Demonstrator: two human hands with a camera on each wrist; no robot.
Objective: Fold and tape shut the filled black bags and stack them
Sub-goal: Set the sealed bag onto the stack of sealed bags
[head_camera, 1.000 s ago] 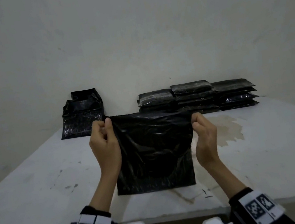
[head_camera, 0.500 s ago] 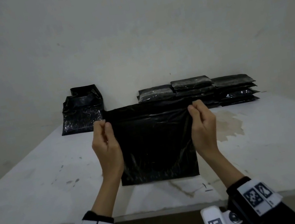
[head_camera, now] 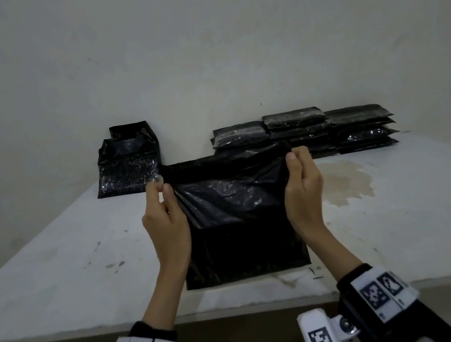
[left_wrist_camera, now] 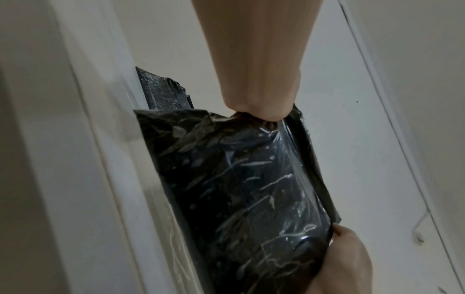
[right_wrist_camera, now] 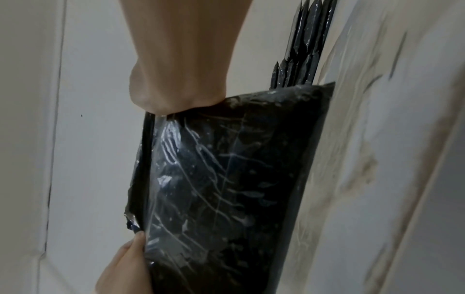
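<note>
One glossy black plastic bag (head_camera: 239, 222), top corners pinched by left hand (head_camera: 166, 217) and right hand (head_camera: 302, 187); flap to be folded level, kept taut.

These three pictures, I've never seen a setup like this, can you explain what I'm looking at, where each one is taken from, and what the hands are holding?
No machine here: a person works with bare hands, wearing cameras. The wide picture comes from the head; the two close ones from each wrist, looking along the hand. The left hand and right hand each pinch a top corner of a black bag, which stands on a white table. At the back right are flat stacked bags; at the back left, upright bags against the wall.
</note>
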